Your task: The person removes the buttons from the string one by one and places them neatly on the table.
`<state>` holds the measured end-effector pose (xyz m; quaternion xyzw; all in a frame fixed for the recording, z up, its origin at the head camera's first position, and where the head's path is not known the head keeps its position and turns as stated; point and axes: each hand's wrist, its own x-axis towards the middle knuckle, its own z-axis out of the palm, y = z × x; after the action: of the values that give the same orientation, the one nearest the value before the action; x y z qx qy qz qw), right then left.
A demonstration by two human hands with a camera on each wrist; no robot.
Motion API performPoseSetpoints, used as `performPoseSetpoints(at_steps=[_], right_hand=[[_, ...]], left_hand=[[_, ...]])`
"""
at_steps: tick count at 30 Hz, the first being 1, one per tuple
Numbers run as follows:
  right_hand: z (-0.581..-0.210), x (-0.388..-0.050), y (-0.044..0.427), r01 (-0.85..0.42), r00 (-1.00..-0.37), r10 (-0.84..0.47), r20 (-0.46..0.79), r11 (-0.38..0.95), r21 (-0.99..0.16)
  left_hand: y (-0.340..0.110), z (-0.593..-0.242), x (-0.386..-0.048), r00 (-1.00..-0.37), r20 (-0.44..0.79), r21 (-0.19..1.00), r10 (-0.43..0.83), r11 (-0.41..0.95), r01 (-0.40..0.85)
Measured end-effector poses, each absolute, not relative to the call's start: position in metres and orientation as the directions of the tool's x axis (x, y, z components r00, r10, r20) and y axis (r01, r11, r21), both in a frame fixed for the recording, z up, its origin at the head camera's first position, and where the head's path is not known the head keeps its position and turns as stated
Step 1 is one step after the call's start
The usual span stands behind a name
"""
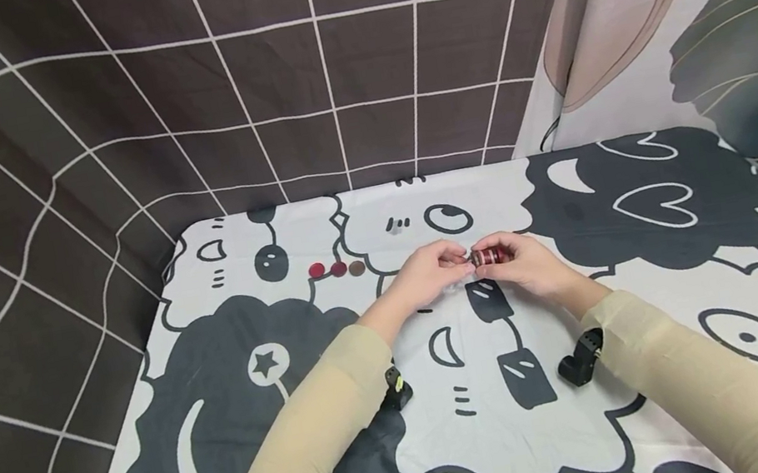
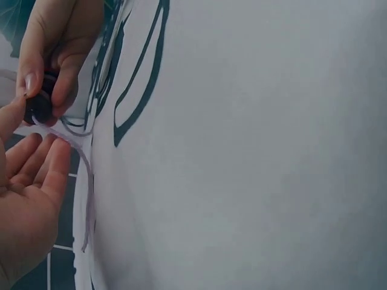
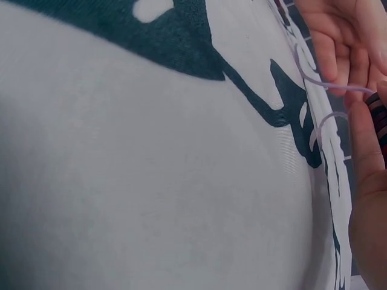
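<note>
In the head view my right hand (image 1: 525,266) grips a short stack of round dark red and brown discs (image 1: 485,257), with pale bands between them. A thin pale purple string (image 2: 86,181) comes out of the stack's end and hangs down past my left fingers. My left hand (image 2: 33,199) is close against that end. Its thumb reaches the stack, while its fingers are bent slightly and spread apart from the thumb beside the string. In the right wrist view my right fingers and thumb close round the stack (image 3: 378,115), which the frame edge partly cuts off.
Left of my hands, a bright red disc (image 1: 316,269), a darker red disc (image 1: 339,269) and a brown disc (image 1: 357,268) lie in a row on the patterned cloth (image 1: 479,456). A dark gridded curtain (image 1: 363,62) stands behind the cloth's far edge.
</note>
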<state>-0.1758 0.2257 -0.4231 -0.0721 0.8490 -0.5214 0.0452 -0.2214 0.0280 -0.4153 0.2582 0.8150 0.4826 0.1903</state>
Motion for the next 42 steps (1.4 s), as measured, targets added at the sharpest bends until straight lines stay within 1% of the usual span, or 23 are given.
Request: performPoseSetpoints(at_steps=[7,10,15,20,27,32,42], right_hand=[[-0.4246,-0.1746,0.2250,-0.095,-0.981,-0.191,0.020,0.393,-0.915],[-0.4176,-0.1708,0.2216,-0.092,-0.980,-0.198,0.016,0.382,-0.920],[-0.4208,-0.1718,0.2225,-0.098,-0.980,-0.196,0.017,0.412,-0.906],[-0.4218,-0.1738,0.2231,-0.066,-0.983,-0.183,-0.015,0.430,-0.900],[-0.4210,-0.1722,0.2213,-0.059,-0.982,-0.189,-0.016,0.388,-0.920],[-0.4223,-0.1711,0.2224,-0.077,-0.981,-0.195,0.005,0.358,-0.931],[-0.4225,-0.1698,0.2248,-0.094,-0.983,-0.182,0.028,0.367,-0.925]], left_hand=[[0.0298,-0.4196,-0.2201,-0.790,-0.056,0.886,0.610,0.395,0.242],[0.0309,-0.4205,-0.2196,-0.790,-0.056,0.890,0.611,0.389,0.237],[0.0333,-0.4209,-0.2185,-0.788,-0.047,0.891,0.613,0.383,0.244],[0.0345,-0.4192,-0.2168,-0.794,-0.043,0.887,0.606,0.389,0.248],[0.0337,-0.4209,-0.2177,-0.817,-0.051,0.908,0.575,0.368,0.201],[0.0321,-0.4202,-0.2180,-0.834,-0.046,0.915,0.549,0.358,0.185],[0.0265,-0.4190,-0.2185,-0.853,-0.045,0.925,0.521,0.344,0.161]])
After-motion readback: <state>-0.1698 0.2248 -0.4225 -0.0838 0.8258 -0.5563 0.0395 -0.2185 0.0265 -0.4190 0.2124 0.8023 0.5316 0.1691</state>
